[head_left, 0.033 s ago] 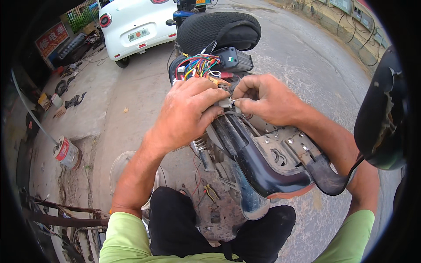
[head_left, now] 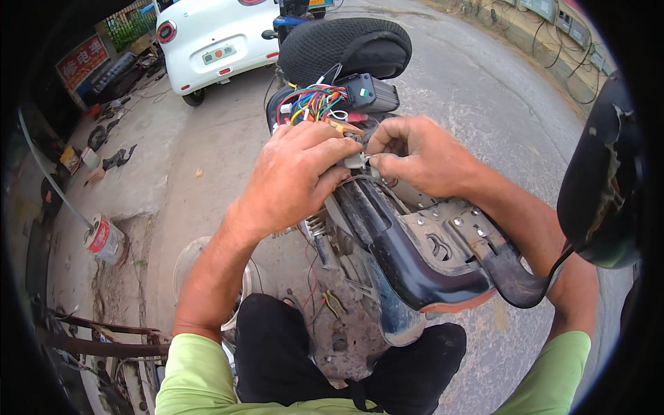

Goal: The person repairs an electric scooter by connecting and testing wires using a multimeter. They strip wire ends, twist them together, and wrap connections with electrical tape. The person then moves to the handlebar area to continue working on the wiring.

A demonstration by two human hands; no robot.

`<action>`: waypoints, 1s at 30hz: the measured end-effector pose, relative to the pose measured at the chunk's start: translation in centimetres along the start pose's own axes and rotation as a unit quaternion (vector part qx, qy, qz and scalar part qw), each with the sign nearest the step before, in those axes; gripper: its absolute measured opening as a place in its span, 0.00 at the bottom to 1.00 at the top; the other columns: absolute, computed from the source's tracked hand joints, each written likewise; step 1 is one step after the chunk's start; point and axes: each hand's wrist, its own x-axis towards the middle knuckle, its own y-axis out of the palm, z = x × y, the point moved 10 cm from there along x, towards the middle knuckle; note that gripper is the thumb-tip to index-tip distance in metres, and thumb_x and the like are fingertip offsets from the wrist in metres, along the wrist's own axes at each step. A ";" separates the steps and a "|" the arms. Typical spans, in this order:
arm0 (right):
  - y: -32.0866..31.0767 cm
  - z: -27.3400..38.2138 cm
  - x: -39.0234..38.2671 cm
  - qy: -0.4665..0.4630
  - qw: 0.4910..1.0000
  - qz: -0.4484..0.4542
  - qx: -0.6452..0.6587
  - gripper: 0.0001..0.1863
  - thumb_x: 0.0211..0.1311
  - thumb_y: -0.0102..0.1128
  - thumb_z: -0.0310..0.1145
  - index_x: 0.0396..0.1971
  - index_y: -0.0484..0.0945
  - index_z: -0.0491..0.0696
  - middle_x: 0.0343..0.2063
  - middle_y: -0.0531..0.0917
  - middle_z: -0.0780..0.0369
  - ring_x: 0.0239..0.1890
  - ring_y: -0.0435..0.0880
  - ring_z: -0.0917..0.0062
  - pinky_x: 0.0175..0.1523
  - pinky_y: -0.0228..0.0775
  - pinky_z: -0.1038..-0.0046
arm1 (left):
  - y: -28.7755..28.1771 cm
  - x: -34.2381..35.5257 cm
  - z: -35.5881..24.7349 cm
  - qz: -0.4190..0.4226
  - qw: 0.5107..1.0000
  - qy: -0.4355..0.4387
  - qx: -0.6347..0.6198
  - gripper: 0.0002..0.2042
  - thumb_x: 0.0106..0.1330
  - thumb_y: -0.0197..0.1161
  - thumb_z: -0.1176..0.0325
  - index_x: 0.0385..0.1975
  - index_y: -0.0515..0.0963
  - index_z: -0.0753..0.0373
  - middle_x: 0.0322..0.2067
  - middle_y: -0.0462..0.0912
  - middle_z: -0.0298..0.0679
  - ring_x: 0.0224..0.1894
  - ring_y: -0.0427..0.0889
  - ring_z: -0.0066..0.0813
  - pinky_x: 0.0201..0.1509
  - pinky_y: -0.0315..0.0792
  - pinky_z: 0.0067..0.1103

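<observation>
Between the thumb and fingers of my left hand point(head_left: 294, 173) is a small whitish plastic connector point(head_left: 355, 161), partly covered by the fingertips. My right hand point(head_left: 429, 160) is closed in a pinch at the connector's right side; what its fingertips hold is too small and hidden to name. Both hands are over the dusty rear body of an electric scooter point(head_left: 408, 259). Just beyond them lies a tangle of coloured wires point(head_left: 317, 104) with white plugs, beside a finned dark controller box point(head_left: 373, 94). An orange-tan piece point(head_left: 346, 128) shows next to my left fingers.
A black mesh-covered seat point(head_left: 335, 52) lies beyond the wires. Pliers point(head_left: 333, 304) with yellow-and-dark handles rest on the ground between my knees, near a shock absorber point(head_left: 319, 242). A cracked black part point(head_left: 600, 180) juts in at right. A bucket point(head_left: 107, 241) and a white car point(head_left: 218, 45) stand left.
</observation>
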 end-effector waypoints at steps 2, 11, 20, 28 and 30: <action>0.0 -0.2 -0.2 0.000 1.000 0.002 0.002 0.10 0.59 0.63 0.27 0.35 0.81 0.35 0.27 0.83 0.61 0.28 0.81 0.80 0.37 0.76 0.75 | 0.2 0.3 -0.3 0.019 1.000 -0.008 0.007 0.18 0.54 0.71 0.75 0.46 0.83 0.61 0.42 0.84 0.42 0.46 0.82 0.45 0.51 0.73 0.35; 0.1 0.0 -0.6 0.000 0.993 -0.020 0.116 0.07 0.59 0.61 0.23 0.36 0.80 0.36 0.28 0.85 0.59 0.29 0.83 0.79 0.37 0.78 0.74 | 0.8 0.3 0.6 0.033 0.993 -0.076 -0.079 0.16 0.57 0.66 0.78 0.46 0.81 0.61 0.44 0.84 0.44 0.48 0.82 0.48 0.53 0.74 0.36; -0.4 0.2 -0.3 -0.005 0.999 0.024 0.040 0.09 0.61 0.64 0.29 0.34 0.82 0.37 0.29 0.84 0.60 0.32 0.82 0.79 0.41 0.75 0.74 | 0.9 0.0 0.7 0.026 0.992 -0.072 -0.095 0.16 0.56 0.64 0.80 0.46 0.81 0.62 0.40 0.83 0.44 0.45 0.81 0.47 0.51 0.75 0.34; -0.6 0.3 -0.7 0.013 0.998 0.013 0.055 0.11 0.58 0.67 0.30 0.34 0.80 0.37 0.28 0.84 0.60 0.31 0.83 0.79 0.40 0.75 0.74 | 1.3 0.0 1.2 0.012 0.990 -0.071 -0.123 0.16 0.59 0.64 0.80 0.48 0.82 0.64 0.39 0.82 0.44 0.43 0.82 0.42 0.49 0.75 0.31; -1.0 0.1 -0.6 -0.006 0.998 0.003 0.058 0.11 0.57 0.68 0.29 0.33 0.79 0.38 0.27 0.84 0.60 0.30 0.83 0.80 0.39 0.76 0.75 | 1.4 0.2 1.3 0.019 0.989 -0.082 -0.119 0.15 0.60 0.64 0.80 0.48 0.82 0.65 0.39 0.82 0.44 0.43 0.82 0.40 0.49 0.75 0.30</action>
